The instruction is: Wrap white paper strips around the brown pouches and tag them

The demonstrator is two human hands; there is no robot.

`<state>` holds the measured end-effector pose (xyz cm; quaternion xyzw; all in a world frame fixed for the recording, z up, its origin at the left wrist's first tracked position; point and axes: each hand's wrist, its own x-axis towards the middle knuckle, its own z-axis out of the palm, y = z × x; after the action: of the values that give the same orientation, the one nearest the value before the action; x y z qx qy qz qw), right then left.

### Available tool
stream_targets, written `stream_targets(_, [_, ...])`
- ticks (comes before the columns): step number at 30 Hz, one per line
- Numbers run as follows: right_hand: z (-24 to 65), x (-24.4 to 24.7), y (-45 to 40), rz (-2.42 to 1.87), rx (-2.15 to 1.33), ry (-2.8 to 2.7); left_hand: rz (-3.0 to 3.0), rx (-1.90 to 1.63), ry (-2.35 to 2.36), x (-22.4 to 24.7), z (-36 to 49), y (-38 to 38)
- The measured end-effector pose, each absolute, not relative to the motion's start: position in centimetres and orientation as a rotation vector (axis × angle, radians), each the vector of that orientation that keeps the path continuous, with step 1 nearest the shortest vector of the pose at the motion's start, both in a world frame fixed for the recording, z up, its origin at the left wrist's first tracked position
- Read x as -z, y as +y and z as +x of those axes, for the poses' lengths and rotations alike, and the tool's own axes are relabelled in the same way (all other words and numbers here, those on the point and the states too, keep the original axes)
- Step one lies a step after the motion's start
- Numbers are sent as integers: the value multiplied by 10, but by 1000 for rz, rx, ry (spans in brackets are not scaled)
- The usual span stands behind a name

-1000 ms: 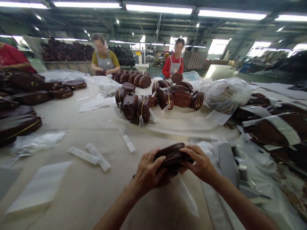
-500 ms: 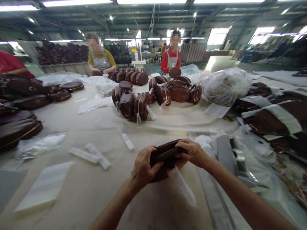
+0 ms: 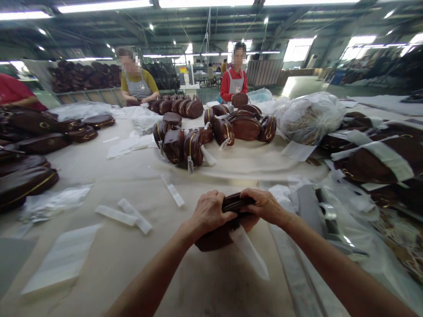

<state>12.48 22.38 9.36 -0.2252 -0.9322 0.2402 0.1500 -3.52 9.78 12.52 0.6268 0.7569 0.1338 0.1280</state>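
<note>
A dark brown leather bag [image 3: 214, 237] is between my hands, low in the middle of the view, above the table. My left hand [image 3: 209, 211] lies over its upper left side, fingers closed on the folded top edge. On the right, my right hand [image 3: 264, 204] pinches the other end of that edge. From under the bag's right side a white paper strip [image 3: 251, 253] sticks out toward me. The hands hide most of the bag's upper part, so its opening cannot be made out.
Finished brown bags [image 3: 191, 147] stand mid-table. More bags lie in piles at left [image 3: 26, 185] and right [image 3: 376, 163]. Loose paper strips [image 3: 115, 215] and a paper stack [image 3: 62, 259] lie left. A tape dispenser [image 3: 310, 215] and a stuffed plastic bag [image 3: 307, 116] are right. Co-workers stand across the table.
My left hand has slid right and up along the bag's top edge, closer to my right hand, uncovering the bag's lower left side. My right hand has barely moved.
</note>
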Motion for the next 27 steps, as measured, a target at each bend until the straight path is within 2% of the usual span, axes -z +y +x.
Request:
stream_targets(4, [120,-95,222,-703,-673,-2705,1784,-290,2114,-125,-41,112])
stream_targets(10, [106,-107,217,-772,-396,-2804,1767,-288,2109,-122,-50,117])
stream_targets(14, [102,-110,215,-692,-415,-2827,1767,-283,2038,-128,-62,116])
stream_targets(18, [104,-94,207,-637,-469,-2836,1779,-276,1950,-132,-70,112])
stream_targets(27, [112,-60,201,-498,-297,-2656,1924,-312,1869,-132,-78,101])
